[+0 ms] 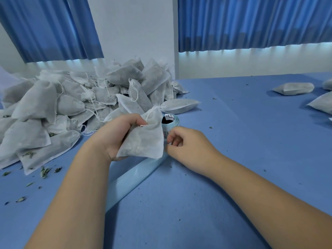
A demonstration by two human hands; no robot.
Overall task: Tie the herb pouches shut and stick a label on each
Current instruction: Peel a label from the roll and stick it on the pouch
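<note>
One herb pouch (pixel 143 139) is held above the blue table (pixel 233 141), its drawstring neck already cinched and pointing up and away from us, its flat hem hanging toward us. The long axis therefore runs near upright, with the broad front panel facing the camera.

The left hand (pixel 115 139) grips the pouch along its left side, thumb pressed across the front and fingers curled behind. The right hand (pixel 186 150) sits just beside the pouch's lower right edge, the nearer of the two to the label roll (pixel 170 121), which stands close behind the pouch. Its fingers are curled with thumb and forefinger drawn together. We cannot tell whether they pinch a label or nothing at all.

A pale blue backing strip (pixel 133 177) trails from the roll toward us, passing under the pouch. We judge the labelling step to be at hand: the label must travel leftward from the right hand onto the open front panel.

A heap of pouches (pixel 71 105) rises at the left, herb bits (pixel 45 171) scattered before it. A few loose pouches (pixel 293 88) lie well apart at the far right.
</note>
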